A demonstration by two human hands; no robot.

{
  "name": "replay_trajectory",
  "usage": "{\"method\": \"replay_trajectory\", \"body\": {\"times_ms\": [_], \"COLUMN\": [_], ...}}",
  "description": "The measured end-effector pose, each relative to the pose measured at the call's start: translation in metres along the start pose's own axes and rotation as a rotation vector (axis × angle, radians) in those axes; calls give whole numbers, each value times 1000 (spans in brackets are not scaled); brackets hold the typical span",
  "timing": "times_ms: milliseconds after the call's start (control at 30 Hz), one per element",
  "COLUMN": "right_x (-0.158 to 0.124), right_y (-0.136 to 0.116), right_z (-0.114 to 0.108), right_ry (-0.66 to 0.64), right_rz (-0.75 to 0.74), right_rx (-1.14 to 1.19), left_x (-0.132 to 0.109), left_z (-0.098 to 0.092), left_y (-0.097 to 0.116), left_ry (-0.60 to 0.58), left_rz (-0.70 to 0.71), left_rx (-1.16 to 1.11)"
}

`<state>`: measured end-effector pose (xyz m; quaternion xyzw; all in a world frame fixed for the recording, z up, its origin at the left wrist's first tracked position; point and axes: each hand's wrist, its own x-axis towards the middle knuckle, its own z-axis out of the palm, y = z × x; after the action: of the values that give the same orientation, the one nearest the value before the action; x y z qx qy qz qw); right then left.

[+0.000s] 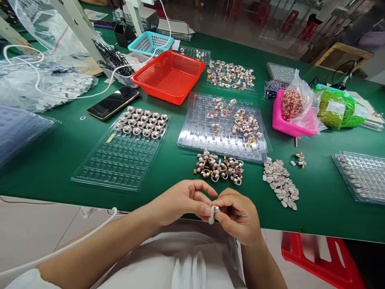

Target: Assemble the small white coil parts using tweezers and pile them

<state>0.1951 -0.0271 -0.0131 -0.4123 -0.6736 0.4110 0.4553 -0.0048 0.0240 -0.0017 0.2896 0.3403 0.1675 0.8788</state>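
Observation:
My left hand (185, 202) and my right hand (242, 218) meet at the table's front edge. Between their fingertips is a small beige clip-on earbud (212, 214), curved like a hook. The left thumb and fingers pinch one side; the right thumb and forefinger close on the other, hiding part of it. Just beyond the hands lies a pile of similar earbud parts (221, 168) with yellow tabs and thin wires. To the right is a heap of small beige covers (281, 184). On the left, a clear tray (111, 164) holds rows of earbuds at its far end.
Stacked clear trays (192, 132) with loose parts lie mid-table. Behind are a red basket (171, 80), a blue basket (150, 42) and a phone (114, 102). A pink basket (278, 116) holds a bag; another tray (361, 176) lies right. A red stool (319, 257) stands below.

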Motion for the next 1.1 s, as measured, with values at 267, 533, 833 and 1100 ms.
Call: {"method": "replay_trajectory", "body": {"times_ms": [267,533,833,1100], "right_x": [3,-1,-18,-28], "right_y": [-10,-4,13,25], "right_z": [-12,-9,15,39], "right_ry": [-265,-178,137,300], "right_rz": [-22,-39,54,95], "right_rx": [-170,-150,187,300], "left_x": [-2,-2,-4,9], "left_z": [0,8,11,15], "left_y": [9,2,-16,-32], "left_ry": [-22,31,118,22], "left_rz": [-105,-5,624,1001], "left_rx": [69,49,455,565]}}
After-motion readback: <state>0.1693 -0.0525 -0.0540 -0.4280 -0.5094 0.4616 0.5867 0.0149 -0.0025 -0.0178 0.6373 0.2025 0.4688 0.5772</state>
